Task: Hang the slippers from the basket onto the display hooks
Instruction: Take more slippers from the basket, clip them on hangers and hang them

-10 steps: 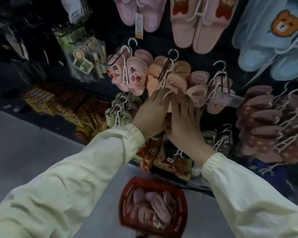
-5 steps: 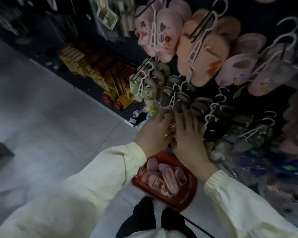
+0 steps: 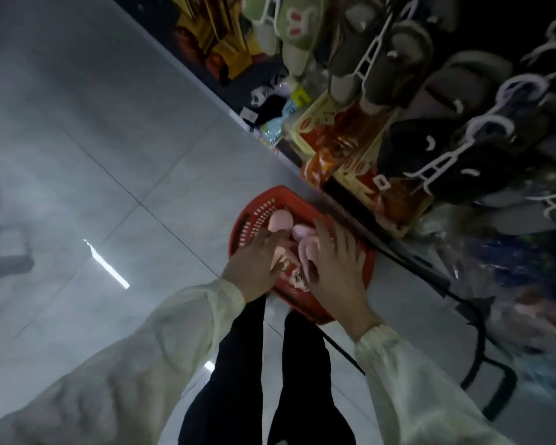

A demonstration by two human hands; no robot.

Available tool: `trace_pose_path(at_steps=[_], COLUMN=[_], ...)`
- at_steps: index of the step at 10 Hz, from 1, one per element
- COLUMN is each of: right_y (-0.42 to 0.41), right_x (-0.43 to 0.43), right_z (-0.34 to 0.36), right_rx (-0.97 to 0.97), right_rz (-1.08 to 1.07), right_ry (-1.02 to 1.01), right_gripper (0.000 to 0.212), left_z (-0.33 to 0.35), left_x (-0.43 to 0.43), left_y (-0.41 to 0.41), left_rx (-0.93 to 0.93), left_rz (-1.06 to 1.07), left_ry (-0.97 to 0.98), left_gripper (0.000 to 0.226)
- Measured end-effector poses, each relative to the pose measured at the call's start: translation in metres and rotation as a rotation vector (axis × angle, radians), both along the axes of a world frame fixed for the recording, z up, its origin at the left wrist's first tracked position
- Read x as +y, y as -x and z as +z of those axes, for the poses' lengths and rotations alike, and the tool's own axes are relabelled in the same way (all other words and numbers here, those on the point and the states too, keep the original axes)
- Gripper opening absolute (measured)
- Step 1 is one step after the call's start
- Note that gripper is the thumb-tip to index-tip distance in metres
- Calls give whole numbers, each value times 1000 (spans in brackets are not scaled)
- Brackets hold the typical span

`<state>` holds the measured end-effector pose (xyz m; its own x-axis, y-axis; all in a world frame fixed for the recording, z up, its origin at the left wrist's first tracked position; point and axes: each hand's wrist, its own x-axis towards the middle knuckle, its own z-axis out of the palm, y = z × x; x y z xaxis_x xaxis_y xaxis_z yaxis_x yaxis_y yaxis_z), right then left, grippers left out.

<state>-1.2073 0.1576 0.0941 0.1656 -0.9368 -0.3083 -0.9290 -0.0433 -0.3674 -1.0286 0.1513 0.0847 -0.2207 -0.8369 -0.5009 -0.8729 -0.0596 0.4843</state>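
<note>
While the person bends over it, the grey tiled floor fills the left half of the head view, and its far edge meets the foot of a display rack that runs diagonally across the upper right. Hanging on the rack from white plastic hangers are pairs of black slippers, grey slippers and pale green slippers, with red-and-yellow packets stacked on the low shelf beneath them. Two cream sleeves reach in from the bottom corners, with black trouser legs between them. On the floor, right at its edge against the rack's foot, sits the red plastic basket, its black handle lying out to the right. Both hands are down in the basket, side by side and a little apart. The right hand lies over its right side with fingers spread and straight, the thumb beside a lilac slipper. The left hand reaches in from the near-left rim, touching a peach slipper; blur hides whether it grips. The pink slippers lie heaped in the basket's middle, between the hands.
</note>
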Motion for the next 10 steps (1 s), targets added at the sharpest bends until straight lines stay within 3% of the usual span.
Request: trace_pose_path(at_steps=[1, 3, 5, 6, 8, 10], right_y=[16, 47, 64, 70, 69, 68], right_x=[14, 36, 59, 52, 51, 55], right_z=[-56, -177, -283, -315, -357, -394], right_rx=[-26, -131, -265, -339, -363, -399], right_rz=[-51, -178, -314, -406, -597, -825], right_ry=[-115, -305, -421, -582, -836, -917], right_gripper=[76, 86, 70, 53, 58, 67], left_z=[-62, -185, -285, -314, -337, -369], left_x=[13, 44, 52, 43, 35, 30], left_y=[6, 6, 6, 11, 19, 23], left_rx=[-3, -154, -320, -307, -317, -268], left_rz=[19, -108, -324, -333, -459, -481], left_ry=[-141, -424, -459, -474, -533, -570], left_gripper=[63, 71, 97, 102, 96, 92])
